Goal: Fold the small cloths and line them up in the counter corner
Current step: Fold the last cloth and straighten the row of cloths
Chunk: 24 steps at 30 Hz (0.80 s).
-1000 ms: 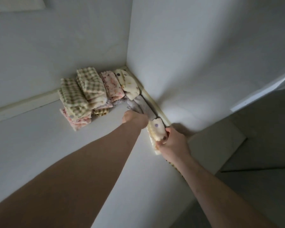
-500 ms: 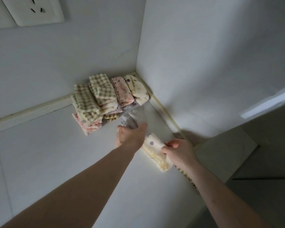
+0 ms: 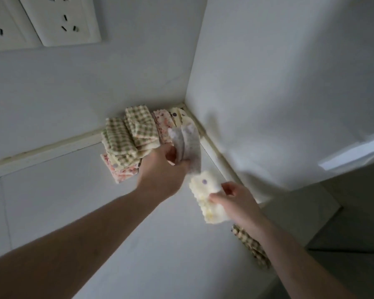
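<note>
Lifted off the counter (image 3: pixel 52 208) since a moment ago, two grey cloths (image 3: pixel 187 145) stand gripped in the left hand (image 3: pixel 163 171), hiding part of the folded stack (image 3: pixel 136 134) in the corner. Right hand (image 3: pixel 235 203) pinches a blurred cream cloth (image 3: pixel 205 199); its forearm covers a checked cloth (image 3: pixel 249 244).

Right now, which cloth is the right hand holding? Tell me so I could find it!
Find the counter corner where the two white walls meet, with folded cloths stacked in it. Come forward along the right wall to the right hand. It pinches a fluffy cream cloth with a purple dot, unlike the grey cloths that the left hand grips and the green checked ones in the stacks.
</note>
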{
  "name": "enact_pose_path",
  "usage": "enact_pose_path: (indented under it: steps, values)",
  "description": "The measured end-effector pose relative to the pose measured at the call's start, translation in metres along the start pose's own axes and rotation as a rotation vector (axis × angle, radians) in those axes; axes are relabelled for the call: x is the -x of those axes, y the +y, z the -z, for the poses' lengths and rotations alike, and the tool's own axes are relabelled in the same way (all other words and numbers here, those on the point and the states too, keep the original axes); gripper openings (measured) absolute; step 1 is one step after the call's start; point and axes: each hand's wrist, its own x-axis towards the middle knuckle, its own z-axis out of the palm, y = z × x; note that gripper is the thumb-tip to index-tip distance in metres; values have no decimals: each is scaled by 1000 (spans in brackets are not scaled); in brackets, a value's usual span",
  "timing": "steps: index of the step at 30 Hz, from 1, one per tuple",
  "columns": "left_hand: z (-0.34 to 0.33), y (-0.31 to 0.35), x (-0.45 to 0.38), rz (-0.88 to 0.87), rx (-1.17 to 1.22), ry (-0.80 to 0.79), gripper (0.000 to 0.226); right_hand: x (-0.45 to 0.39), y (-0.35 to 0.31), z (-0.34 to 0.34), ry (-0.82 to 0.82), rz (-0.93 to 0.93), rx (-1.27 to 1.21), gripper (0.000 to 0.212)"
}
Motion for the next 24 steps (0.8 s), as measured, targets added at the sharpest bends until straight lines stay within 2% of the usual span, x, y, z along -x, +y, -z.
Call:
enact_pose_path:
  steps: [3, 8, 13, 16, 18, 19, 21, 22, 24]
  values:
    - [23, 28, -43, -48, -114, 64, 21, -24, -44, 9, 66, 59, -131, 15]
    - [41, 48, -124, 55, -298, 43, 35, -95, -108, -12, 231, 148, -257, 16]
    - [33, 48, -141, 53, -522, -27, 37, -144, -142, -37, 272, 172, -109, 37]
    - [29, 41, -143, -82, -863, -20, 39, -155, -149, -43, 275, 206, -16, 42]
    - [29, 41, -139, -209, -933, 26, 42, -157, -149, -44, 288, 230, 41, 39]
    - [28, 40, -137, -309, -966, 48, 40, -157, -149, -45, 299, 235, 84, 38]
    - [27, 39, -134, -471, -1093, -5, 24, -154, -146, -44, 327, 246, 153, 35]
    - [28, 39, -132, -445, -1093, -57, 17, -151, -145, -44, 339, 257, 164, 34]
    - [34, 37, -127, -353, -1076, -180, 17, -140, -143, -42, 358, 278, 148, 33]
